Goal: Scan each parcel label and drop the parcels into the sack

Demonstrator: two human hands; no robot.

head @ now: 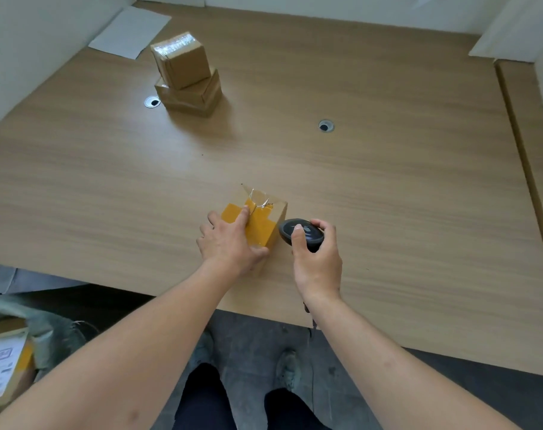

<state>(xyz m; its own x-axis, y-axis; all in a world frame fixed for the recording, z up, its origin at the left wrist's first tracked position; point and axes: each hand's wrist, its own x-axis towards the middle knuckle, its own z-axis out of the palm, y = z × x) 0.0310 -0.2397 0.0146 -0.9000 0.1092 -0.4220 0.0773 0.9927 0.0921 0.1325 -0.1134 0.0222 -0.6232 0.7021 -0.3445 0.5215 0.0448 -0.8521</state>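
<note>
A small cardboard parcel (264,223) with yellow tape across its top sits near the table's front edge. My left hand (228,243) holds it, fingers over the top and thumb on the near side. No label shows on the faces I see. Just right of the parcel, my right hand (318,259) grips a black handheld scanner (301,235), thumb on top, its head close to the parcel's right side. At the lower left, on the floor, a grey-green sack (51,330) holds a labelled parcel (6,364).
Two more cardboard parcels (186,74) stand stacked at the back left of the wooden table (388,197). A white sheet (130,32) lies behind them. Two cable holes (326,126) are set in the tabletop. My feet stand on the dark floor below.
</note>
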